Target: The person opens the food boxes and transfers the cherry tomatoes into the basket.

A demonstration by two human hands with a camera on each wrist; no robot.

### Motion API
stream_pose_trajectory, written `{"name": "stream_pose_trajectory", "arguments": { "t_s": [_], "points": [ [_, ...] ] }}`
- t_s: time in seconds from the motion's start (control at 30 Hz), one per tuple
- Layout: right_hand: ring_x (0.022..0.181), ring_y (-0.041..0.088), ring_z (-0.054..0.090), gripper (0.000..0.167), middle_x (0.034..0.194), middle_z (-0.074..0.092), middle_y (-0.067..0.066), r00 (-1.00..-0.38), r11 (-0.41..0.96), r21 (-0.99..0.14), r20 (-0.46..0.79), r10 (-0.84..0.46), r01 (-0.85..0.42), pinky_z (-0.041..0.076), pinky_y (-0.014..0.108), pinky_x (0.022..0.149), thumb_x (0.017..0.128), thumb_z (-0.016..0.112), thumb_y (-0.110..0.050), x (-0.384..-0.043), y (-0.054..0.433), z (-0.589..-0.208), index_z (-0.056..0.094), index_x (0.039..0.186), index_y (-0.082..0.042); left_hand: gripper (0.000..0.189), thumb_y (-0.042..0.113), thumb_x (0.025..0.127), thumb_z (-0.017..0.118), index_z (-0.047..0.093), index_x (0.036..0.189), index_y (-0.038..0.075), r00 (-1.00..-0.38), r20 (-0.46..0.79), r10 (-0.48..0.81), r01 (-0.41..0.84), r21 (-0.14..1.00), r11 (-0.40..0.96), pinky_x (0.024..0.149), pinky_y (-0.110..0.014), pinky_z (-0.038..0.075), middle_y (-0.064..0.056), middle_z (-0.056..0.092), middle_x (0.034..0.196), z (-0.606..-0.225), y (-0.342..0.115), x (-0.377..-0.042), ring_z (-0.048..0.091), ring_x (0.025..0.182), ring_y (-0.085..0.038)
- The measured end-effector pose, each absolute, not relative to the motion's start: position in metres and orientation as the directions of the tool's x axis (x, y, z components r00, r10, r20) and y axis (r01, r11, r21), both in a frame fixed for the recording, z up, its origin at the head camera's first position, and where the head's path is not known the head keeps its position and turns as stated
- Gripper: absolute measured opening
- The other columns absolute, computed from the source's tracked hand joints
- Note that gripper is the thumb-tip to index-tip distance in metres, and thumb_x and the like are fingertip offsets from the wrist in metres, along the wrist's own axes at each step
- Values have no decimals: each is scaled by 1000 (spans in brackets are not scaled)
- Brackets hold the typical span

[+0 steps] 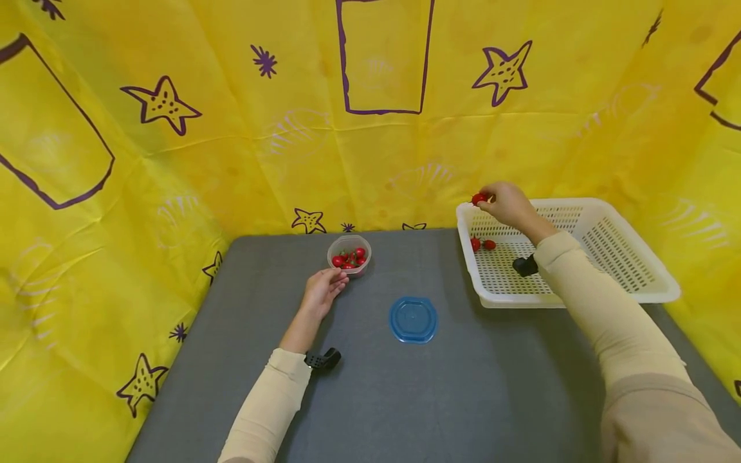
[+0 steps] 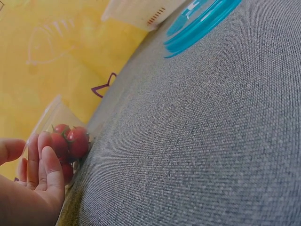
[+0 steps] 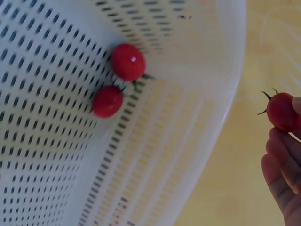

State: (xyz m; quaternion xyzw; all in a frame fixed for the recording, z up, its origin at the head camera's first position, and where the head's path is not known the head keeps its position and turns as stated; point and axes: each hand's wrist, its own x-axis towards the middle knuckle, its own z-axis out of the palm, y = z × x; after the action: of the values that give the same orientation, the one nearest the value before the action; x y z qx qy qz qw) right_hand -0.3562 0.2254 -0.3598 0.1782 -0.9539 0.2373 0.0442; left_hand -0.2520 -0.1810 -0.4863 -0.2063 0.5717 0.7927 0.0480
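Observation:
My right hand [image 1: 509, 204] pinches a cherry tomato [image 3: 281, 112] with a green stem, up at the left rim of a white plastic basket [image 1: 579, 299]. Two more cherry tomatoes [image 3: 128, 62] lie in the basket's corner below. Over on the left, a small clear plastic container [image 1: 333, 249] stands on the table, with several cherry tomatoes [image 1: 350, 258] in it. My left hand [image 1: 323, 290] holds this container at its near rim with thumb and fingertips, the other fingers loosely extended along its side.
A blue lid [image 1: 413, 320] lies flat on the grey table [image 1: 417, 399] between container and basket. Yellow patterned cloth [image 1: 382, 154] rises behind the table and along both sides. The basket takes up the back right corner.

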Motion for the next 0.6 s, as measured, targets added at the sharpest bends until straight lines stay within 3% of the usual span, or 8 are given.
{"name": "stream_pose_trajectory", "arguments": {
  "t_s": [0.6],
  "points": [
    [89, 42, 61, 36, 105, 64, 34, -955, 861, -414, 94, -281, -294, 49, 53, 82, 94, 58, -14, -355, 259, -378, 60, 116, 15, 9, 13, 98, 55, 57, 99, 5, -916, -373, -147, -302, 883, -358, 70, -20, 55, 2, 68, 75, -487, -182, -252, 67, 72, -9]
  ]
}}
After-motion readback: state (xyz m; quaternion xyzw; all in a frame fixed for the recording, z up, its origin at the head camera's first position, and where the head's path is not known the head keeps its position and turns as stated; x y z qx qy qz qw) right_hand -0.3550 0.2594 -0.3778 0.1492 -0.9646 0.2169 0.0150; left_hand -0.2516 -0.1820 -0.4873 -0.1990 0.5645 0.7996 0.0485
